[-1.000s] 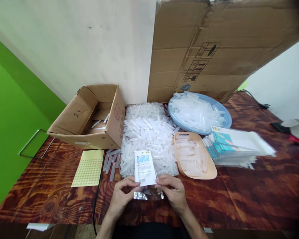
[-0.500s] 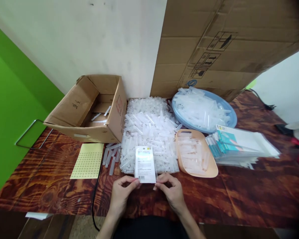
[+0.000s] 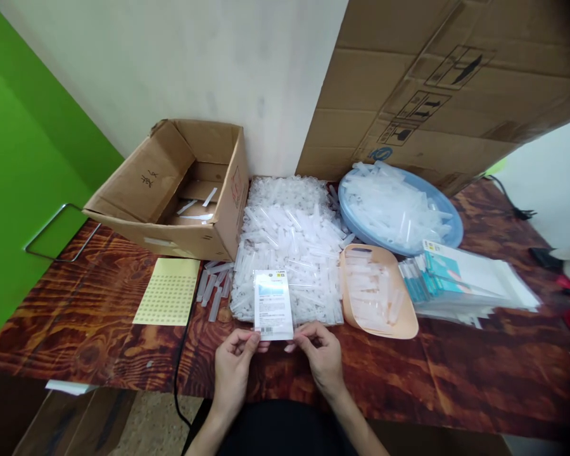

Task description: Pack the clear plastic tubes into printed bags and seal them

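Observation:
A white printed packaging card (image 3: 272, 304), which looks to be inside a clear plastic sleeve, is held tilted up in front of me. Its lower left corner is pinched by my left hand (image 3: 236, 364), thumb on top. At the lower right corner the thumb and forefinger of my right hand (image 3: 320, 358) close on the sleeve's edge. Just behind the card lies a large heap of translucent plastic tubes (image 3: 289, 240). To the right, an orange tray (image 3: 411, 326) holds several pale translucent pieces.
An open cardboard box (image 3: 190, 240) with a few white strips stands at the left. Nearer lies a yellow sticker sheet (image 3: 166, 291). A blue basin (image 3: 456, 225) of plastic pieces and a stack of sleeved cards (image 3: 460, 278) sit right. A large carton (image 3: 437, 82) rises behind.
The card has tilted slightly and shifted a little left, with both hands still at its lower corners. The whole view has moved slightly.

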{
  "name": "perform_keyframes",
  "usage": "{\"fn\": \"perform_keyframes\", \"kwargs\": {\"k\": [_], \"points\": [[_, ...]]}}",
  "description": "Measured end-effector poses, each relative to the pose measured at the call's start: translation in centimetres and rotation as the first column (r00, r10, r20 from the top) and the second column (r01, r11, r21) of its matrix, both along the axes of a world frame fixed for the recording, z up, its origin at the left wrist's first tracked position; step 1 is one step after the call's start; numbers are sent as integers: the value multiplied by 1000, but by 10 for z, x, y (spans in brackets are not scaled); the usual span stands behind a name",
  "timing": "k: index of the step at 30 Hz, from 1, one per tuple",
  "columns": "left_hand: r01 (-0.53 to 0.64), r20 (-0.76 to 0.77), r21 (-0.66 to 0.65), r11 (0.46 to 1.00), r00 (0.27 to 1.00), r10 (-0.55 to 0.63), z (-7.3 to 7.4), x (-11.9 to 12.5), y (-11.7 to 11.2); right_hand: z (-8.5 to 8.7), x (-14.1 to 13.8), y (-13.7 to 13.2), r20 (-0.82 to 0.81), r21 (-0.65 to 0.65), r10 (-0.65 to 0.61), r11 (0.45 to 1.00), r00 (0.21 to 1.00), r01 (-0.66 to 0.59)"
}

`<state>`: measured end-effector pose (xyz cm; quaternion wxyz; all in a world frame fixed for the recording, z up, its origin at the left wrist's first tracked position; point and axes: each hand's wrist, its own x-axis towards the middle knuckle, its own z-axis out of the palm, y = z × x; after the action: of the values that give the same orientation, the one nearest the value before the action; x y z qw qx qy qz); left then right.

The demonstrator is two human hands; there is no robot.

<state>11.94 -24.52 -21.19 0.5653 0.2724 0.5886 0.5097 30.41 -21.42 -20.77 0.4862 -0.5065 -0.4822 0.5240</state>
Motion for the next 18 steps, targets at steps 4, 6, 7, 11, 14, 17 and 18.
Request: {"fn": "perform_keyframes", "kwargs": {"k": [4, 6, 7, 11, 14, 17, 18], "points": [[-2, 60, -10, 1000, 998, 3, -3, 3, -4, 3, -2, -1, 15, -53, 1, 999, 1000, 0], [-3, 77, -28, 1000, 997, 5, -2, 4, -4, 4, -2, -3, 25, -76, -13, 997, 1000, 15], [-5, 78, -38, 999, 997, 8, -1, 4, -4, 3, -2, -4, 31, -87, -21, 996, 999, 23], [-24, 65, -78, 997, 997, 29, 2, 5, -3, -2, -3, -8, 58, -121, -43, 991, 997, 50], [-45, 61, -96, 994, 997, 51, 3, 7, -2, -7, -5, -10, 69, -123, -47, 991, 996, 56], [-52, 30, -107, 993, 998, 56, 2, 8, -2, -9, -8, -12, 79, -120, -48, 991, 996, 57], [-52, 17, -108, 993, 998, 54, 2, 8, -3, -10, -8, -13, 86, -121, -49, 991, 995, 60]]}}
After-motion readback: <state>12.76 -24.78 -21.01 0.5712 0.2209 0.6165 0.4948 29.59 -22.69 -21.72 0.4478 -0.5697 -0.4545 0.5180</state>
